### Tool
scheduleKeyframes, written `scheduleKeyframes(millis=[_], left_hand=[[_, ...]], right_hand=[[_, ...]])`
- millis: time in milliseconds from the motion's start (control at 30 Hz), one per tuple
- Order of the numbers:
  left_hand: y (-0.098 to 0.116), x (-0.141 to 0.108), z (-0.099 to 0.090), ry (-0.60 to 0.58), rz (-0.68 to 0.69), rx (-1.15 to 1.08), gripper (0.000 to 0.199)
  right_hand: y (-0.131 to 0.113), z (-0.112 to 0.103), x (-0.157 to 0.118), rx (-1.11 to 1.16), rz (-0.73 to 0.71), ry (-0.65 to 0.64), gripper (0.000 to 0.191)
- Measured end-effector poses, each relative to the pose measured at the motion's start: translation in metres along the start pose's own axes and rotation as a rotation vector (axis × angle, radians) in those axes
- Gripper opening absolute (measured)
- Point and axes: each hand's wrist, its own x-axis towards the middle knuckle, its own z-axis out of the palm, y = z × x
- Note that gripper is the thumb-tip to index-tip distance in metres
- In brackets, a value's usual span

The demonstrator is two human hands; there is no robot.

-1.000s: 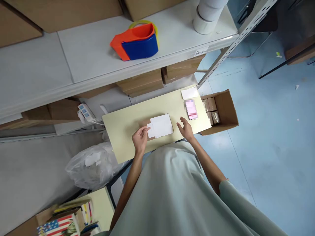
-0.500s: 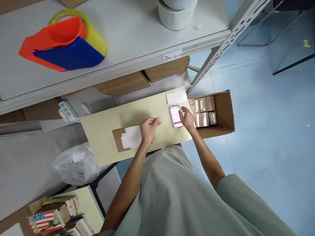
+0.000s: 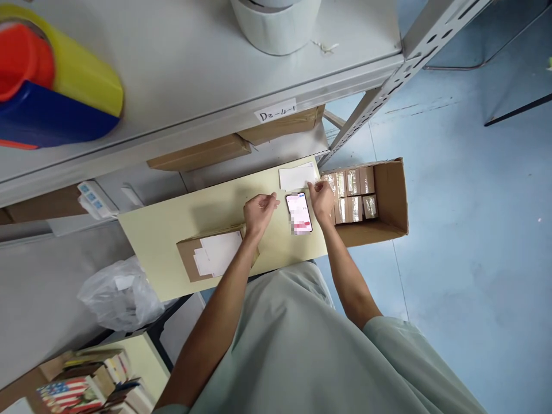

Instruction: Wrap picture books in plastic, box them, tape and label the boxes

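My right hand [image 3: 321, 200] is closed, its thumb and forefinger pinched at the near right corner of a white paper sheet [image 3: 296, 177] on the narrow cream tabletop [image 3: 224, 202]. Just below that sheet lies a phone [image 3: 299, 214] with a lit screen, partly pixelated. My left hand [image 3: 259, 215] hovers over the table to the left of the phone, fingers pressed together; whether something small is between them I cannot make out. Below and left of it rests a brown cardboard package [image 3: 188, 261] with white paper labels [image 3: 218, 253] on top, partly covered by my left forearm.
An open carton [image 3: 391, 198] with several small taped boxes [image 3: 354, 190] stands right of the table. Above runs a grey shelf [image 3: 181, 69] with a tape dispenser [image 3: 69, 109] and a white roll [image 3: 276, 26]. Left are a plastic bag [image 3: 125, 293], a power strip [image 3: 97, 199] and books [image 3: 73, 391].
My right hand has moved from beside the phone up to the corner of the white sheet. My left hand has lifted slightly. The whole view has shifted with my head.
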Motion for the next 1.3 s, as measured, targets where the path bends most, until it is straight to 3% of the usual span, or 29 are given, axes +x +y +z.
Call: scheduleKeyframes(millis=[200, 533, 767, 1300], left_hand=[[0.003, 0.001, 0.002, 0.002, -0.066, 0.031, 0.036], [-0.024, 0.026, 0.011, -0.077, -0.03, -0.009, 0.017], [-0.025, 0.044, 0.034, -0.098, 0.084, 0.037, 0.048], [-0.006, 0.025, 0.047, 0.005, 0.133, 0.317, 0.043]], right_hand=[[-0.003, 0.0, -0.002, 0.111, 0.047, 0.03, 0.037], [-0.01, -0.001, 0.004, 0.111, 0.113, 0.054, 0.024], [-0.012, -0.001, 0.004, 0.128, 0.096, 0.06, 0.023], [-0.01, 0.001, 0.0, 0.025, -0.038, 0.062, 0.024]])
